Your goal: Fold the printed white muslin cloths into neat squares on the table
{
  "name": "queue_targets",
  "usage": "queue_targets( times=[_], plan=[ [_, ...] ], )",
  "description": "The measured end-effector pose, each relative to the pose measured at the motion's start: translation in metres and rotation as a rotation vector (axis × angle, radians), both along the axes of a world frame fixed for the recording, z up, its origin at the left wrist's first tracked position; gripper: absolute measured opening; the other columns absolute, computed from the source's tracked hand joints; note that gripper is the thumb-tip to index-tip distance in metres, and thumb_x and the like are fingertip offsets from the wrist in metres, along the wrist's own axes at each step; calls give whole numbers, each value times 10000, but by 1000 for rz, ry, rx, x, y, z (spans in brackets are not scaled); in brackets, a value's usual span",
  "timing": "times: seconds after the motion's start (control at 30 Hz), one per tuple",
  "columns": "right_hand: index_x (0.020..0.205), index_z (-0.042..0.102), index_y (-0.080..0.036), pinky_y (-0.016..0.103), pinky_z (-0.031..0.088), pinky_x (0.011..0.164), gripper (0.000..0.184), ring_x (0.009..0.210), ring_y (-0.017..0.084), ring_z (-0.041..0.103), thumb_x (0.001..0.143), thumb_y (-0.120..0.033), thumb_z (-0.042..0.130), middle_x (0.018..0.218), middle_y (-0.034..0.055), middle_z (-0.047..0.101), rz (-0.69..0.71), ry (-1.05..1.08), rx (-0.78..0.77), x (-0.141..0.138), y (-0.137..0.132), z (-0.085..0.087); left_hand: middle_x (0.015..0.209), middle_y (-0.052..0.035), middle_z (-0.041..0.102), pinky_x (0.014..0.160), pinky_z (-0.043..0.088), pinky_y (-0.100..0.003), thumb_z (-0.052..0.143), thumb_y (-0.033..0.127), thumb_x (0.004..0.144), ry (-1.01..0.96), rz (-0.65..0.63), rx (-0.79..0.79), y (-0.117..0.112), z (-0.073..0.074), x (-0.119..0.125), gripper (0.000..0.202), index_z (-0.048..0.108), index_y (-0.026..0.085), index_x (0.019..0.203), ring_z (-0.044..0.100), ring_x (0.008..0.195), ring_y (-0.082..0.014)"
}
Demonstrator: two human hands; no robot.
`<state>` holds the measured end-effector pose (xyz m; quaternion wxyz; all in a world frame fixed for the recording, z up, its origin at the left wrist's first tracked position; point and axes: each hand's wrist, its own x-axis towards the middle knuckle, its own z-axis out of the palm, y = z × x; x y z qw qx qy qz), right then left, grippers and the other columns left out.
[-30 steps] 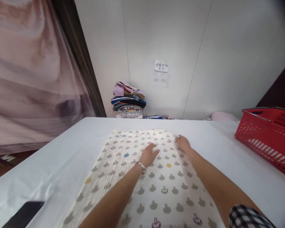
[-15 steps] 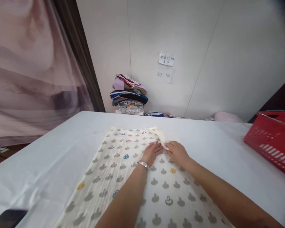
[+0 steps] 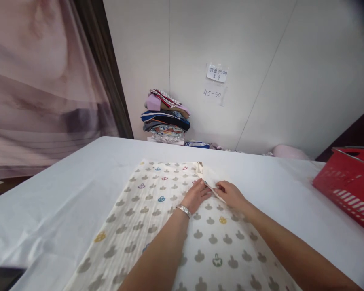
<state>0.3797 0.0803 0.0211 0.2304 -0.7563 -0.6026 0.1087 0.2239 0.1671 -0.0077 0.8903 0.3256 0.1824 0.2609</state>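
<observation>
A cream cloth (image 3: 157, 218) printed with grey, blue, yellow and red mushroom-like shapes lies spread in front of me, its right part folded over near the far end. My left hand (image 3: 197, 195), with a silver bracelet on its wrist, rests on the cloth beside the fold, fingers stretched out and lying fairly flat. Just right of it, my right hand (image 3: 229, 194) pinches the folded edge of the cloth and holds it slightly raised. The right fingertips are partly hidden behind the fabric.
A white-covered table (image 3: 63, 190) carries the cloth. At its left front edge lies a dark phone-like object (image 3: 6, 278). A red basket (image 3: 348, 182) stands on the right. Folded fabrics (image 3: 166, 117) are stacked against the wall, and a curtain (image 3: 42, 89) hangs on the left.
My right hand has moved slightly right with the cloth's edge, lifting it a little away from my left hand. The far corner's fold has opened somewhat. The camera has shifted slightly.
</observation>
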Motion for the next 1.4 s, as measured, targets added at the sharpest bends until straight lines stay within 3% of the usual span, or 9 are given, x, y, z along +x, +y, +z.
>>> queue_targets(
  times=[0.2, 0.43, 0.57, 0.7, 0.8, 0.97, 1.17, 1.27, 1.4],
  plan=[
    [762, 633, -199, 244, 388, 619, 253, 670, 165, 553, 794, -337, 423, 705, 10, 646, -211, 163, 65, 33, 15, 0, 1059, -69, 608, 901, 419, -358, 614, 400, 748, 57, 7, 0, 0, 2, 2, 290, 559, 212, 961, 589, 906, -168],
    [908, 649, -171, 287, 396, 735, 265, 842, 199, 558, 788, -276, 437, 926, 79, 648, -461, -37, 55, 87, 25, 3, 1136, -91, 587, 938, 405, -363, 623, 376, 744, 60, 6, -27, 2, 2, 3, 342, 551, 201, 1029, 584, 959, -179],
    [953, 647, -182, 273, 405, 779, 274, 868, 171, 558, 785, -258, 444, 992, 62, 634, -305, 1, 149, 65, 27, 1, 1145, -88, 586, 946, 401, -363, 641, 352, 730, 64, -2, -27, 2, 2, 2, 340, 549, 199, 1020, 587, 954, -175],
    [934, 664, -184, 238, 426, 638, 256, 672, 137, 572, 770, -273, 490, 789, 11, 668, -130, 267, -78, 34, 40, -6, 1173, -85, 576, 945, 402, -362, 637, 349, 734, 60, 4, -29, 2, 2, 3, 334, 547, 206, 1022, 583, 978, -181],
    [936, 660, -166, 223, 417, 597, 244, 648, 129, 571, 749, -259, 533, 788, 18, 674, -136, 300, -143, 25, 51, -9, 1159, -77, 584, 947, 402, -363, 633, 345, 738, 48, -2, -19, 1, 2, 3, 326, 546, 213, 1023, 584, 983, -181],
    [743, 661, -175, 211, 390, 573, 107, 624, 124, 554, 683, -238, 599, 709, -2, 660, -110, 248, -152, 23, 59, -8, 1100, -76, 608, 959, 396, -372, 631, 329, 745, 19, -21, 5, 1, 5, 2, 314, 545, 205, 1020, 596, 960, -180],
    [774, 626, -207, 230, 367, 672, 137, 730, 135, 528, 755, -226, 492, 787, -1, 634, -133, 84, 29, 18, 51, 0, 1150, -69, 587, 963, 393, -369, 601, 367, 765, 21, -40, 34, 2, 3, 2, 339, 544, 227, 1069, 584, 994, -179],
    [863, 598, -210, 224, 373, 650, 178, 708, 132, 531, 789, -247, 441, 777, -7, 625, -185, 84, 102, 25, 51, 6, 1134, -69, 594, 948, 403, -361, 611, 374, 753, 18, -37, 36, 2, 2, 2, 328, 551, 222, 1037, 591, 968, -174],
    [882, 605, -190, 218, 381, 648, 192, 735, 137, 546, 780, -237, 449, 815, 9, 635, -339, 90, 53, 55, 60, 13, 1104, -70, 608, 943, 406, -364, 622, 365, 741, 26, -33, 30, 2, 5, 2, 332, 552, 215, 1028, 598, 936, -172]
  ],
)
